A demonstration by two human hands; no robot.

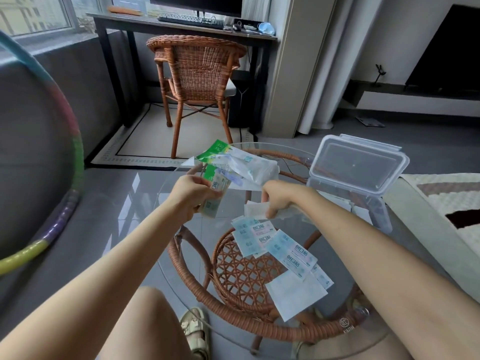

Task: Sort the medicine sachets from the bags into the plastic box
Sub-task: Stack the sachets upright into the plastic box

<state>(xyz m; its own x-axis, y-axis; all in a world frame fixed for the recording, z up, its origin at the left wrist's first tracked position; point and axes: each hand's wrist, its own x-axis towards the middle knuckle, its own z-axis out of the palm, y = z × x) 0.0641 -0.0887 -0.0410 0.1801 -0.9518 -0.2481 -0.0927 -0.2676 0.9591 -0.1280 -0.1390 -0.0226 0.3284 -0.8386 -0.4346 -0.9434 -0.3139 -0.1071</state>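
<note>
Early days, I reckon: the left hand (192,194) grips a wad of sachets (214,198), the right hand (279,201) pinches a white packet (253,210), loose sachets (291,253) litter the table (246,326) before the bags (241,165), and the open box (361,167) looks almost empty.

**Soft daylight, wide-angle bend**

Scene is lit evenly by daylight from the window (33,14) at upper left. It is moderately bright, and no hard shadows are seen. Pale glare is reflected on the floor tiles (135,193) and across the glass tabletop (197,224). The TV (446,53) at upper right is rendered near black.

Strong barrel distortion is noted at the edges. The pillar (283,61) is tilted, and the forearms are stretched large. Slight softness is seen on the sachets (214,197) gripped in the left hand (192,193). The same is seen on the white sachet (255,210) pinched by the right hand (279,201).
</note>
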